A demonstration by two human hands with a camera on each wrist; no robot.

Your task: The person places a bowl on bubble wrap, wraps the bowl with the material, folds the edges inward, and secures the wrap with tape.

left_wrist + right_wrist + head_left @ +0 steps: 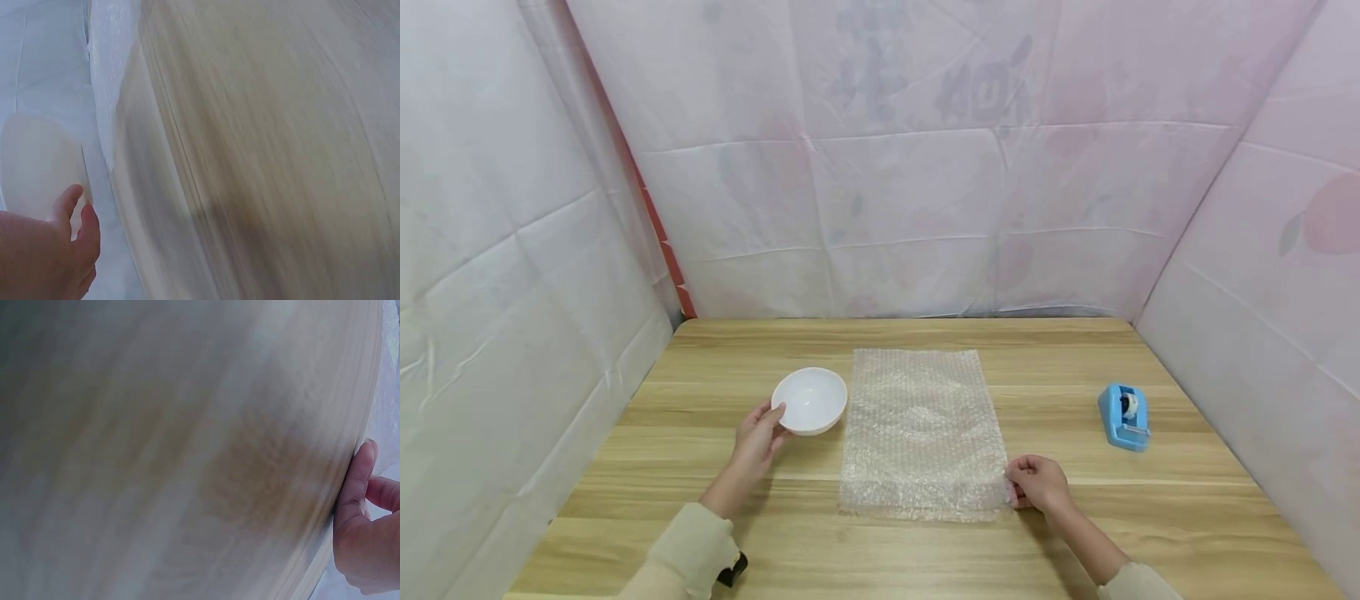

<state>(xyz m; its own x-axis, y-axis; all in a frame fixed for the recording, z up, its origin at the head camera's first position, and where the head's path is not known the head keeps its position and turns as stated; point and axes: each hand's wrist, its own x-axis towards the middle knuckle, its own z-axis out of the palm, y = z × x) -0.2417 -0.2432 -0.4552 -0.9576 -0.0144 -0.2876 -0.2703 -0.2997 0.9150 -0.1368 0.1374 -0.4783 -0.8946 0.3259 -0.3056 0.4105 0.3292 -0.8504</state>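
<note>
A white bowl (811, 400) is gripped at its left rim by my left hand (758, 435), the thumb over the edge and the fingers beneath. In the left wrist view the bowl (40, 169) shows pale beyond the fingertips of the left hand (53, 253). Right of the bowl, a sheet of clear bubble wrap (925, 433) lies flat on the wooden table. My right hand (1037, 483) pinches the sheet's right edge near its lower corner. The right wrist view shows that hand (369, 525) low at the table surface, thumb and finger close together.
A blue tape dispenser (1126, 417) with a roll of tape stands on the right side of the wooden table (700, 475). Pale printed cloth hangs behind the table as a back wall (902, 192) and along both sides.
</note>
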